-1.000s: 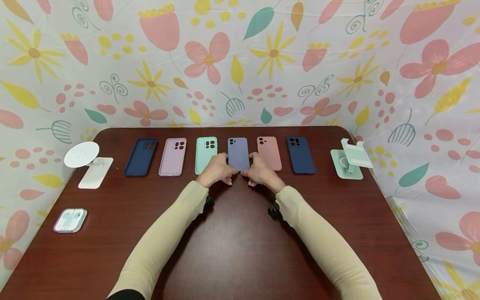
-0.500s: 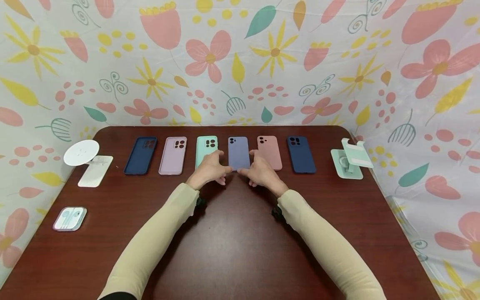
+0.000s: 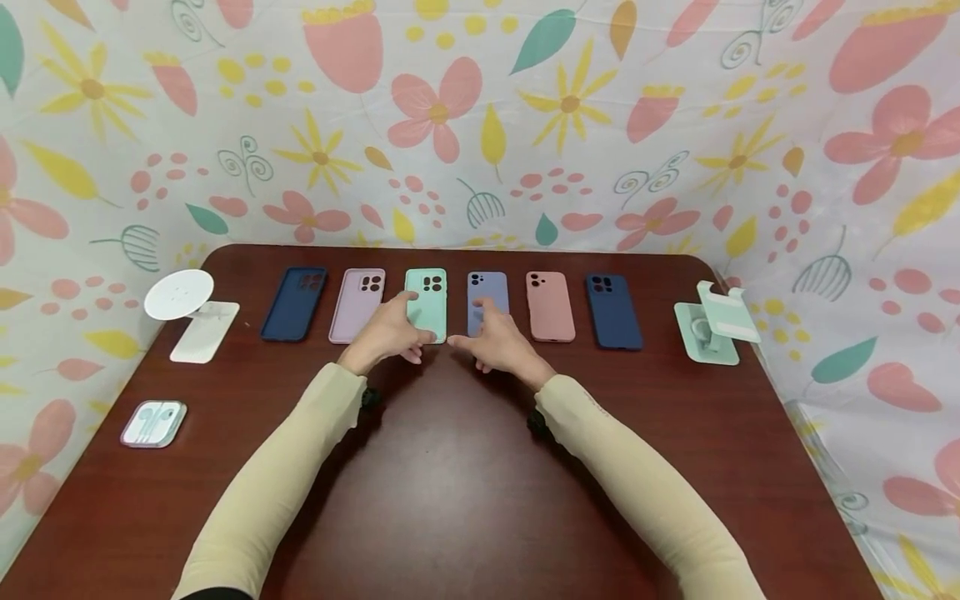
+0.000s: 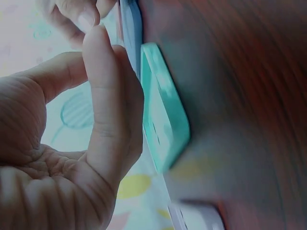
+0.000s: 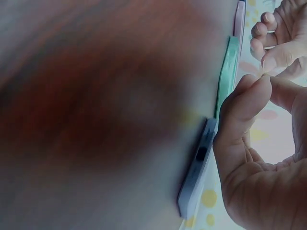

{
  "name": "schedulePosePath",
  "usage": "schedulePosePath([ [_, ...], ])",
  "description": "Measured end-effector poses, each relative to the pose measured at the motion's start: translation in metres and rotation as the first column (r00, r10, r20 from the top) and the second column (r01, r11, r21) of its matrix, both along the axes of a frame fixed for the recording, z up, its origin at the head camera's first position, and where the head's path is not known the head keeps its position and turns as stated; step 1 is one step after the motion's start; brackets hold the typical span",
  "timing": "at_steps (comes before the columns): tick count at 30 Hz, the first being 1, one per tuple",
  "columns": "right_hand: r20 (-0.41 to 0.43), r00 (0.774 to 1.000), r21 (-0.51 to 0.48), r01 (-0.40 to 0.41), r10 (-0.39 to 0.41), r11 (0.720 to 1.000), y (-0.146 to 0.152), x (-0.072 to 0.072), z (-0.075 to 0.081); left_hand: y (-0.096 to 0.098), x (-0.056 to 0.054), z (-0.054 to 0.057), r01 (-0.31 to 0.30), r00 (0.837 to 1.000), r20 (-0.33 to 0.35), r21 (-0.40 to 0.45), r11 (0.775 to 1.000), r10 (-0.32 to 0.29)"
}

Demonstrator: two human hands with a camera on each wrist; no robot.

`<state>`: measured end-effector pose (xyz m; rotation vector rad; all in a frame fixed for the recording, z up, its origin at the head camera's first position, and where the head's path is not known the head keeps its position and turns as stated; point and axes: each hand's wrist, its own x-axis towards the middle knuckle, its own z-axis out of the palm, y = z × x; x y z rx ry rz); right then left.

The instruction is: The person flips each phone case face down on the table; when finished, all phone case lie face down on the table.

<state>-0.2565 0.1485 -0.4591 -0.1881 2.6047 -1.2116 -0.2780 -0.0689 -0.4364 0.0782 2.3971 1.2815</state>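
Six-colour style phone cases lie in a row along the back of the table. My left hand (image 3: 390, 329) hovers at the mint-green phone case (image 3: 427, 310), its thumb and forefinger spread near the case's left side and lower edge. The left wrist view shows that mint case (image 4: 165, 115) tilted beyond the fingers. My right hand (image 3: 498, 340) covers the lower part of the lavender-blue phone case (image 3: 489, 284), thumb stretched toward the mint one. In the right wrist view, the blue case (image 5: 195, 170) sits beside the fingers. Neither hand grips anything.
Left of the mint case lie a lilac case (image 3: 354, 310) and a navy case (image 3: 291, 308); to the right are a pink case (image 3: 550, 310) and another navy case (image 3: 615, 317). Boxed earphones (image 3: 153, 423), a white stand (image 3: 178, 294) and a mint stand (image 3: 712, 325) flank them.
Both hands have left the lower corners of the lavender-blue case and moved left, toward the mint case. The head view has shifted slightly; the cases keep their row.
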Motion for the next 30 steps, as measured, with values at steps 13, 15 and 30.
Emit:
schedulePosePath([
  [13, 0.07, 0.998, 0.05, -0.007, 0.003, 0.999, -0.035, -0.011, -0.005, -0.035, -0.008, 0.001, 0.041, 0.998, 0.059, -0.094, 0.995, -0.036],
  [15, 0.083, 0.997, 0.06, -0.003, -0.002, 0.998, -0.039, -0.014, -0.005, -0.037, -0.009, 0.0, 0.054, 0.997, 0.065, -0.104, 0.993, -0.047],
  [30, 0.187, 0.982, 0.127, -0.02, -0.004, 0.992, -0.05, -0.029, -0.013, -0.033, -0.016, -0.007, 0.067, 0.993, 0.105, -0.088, 0.994, -0.058],
])
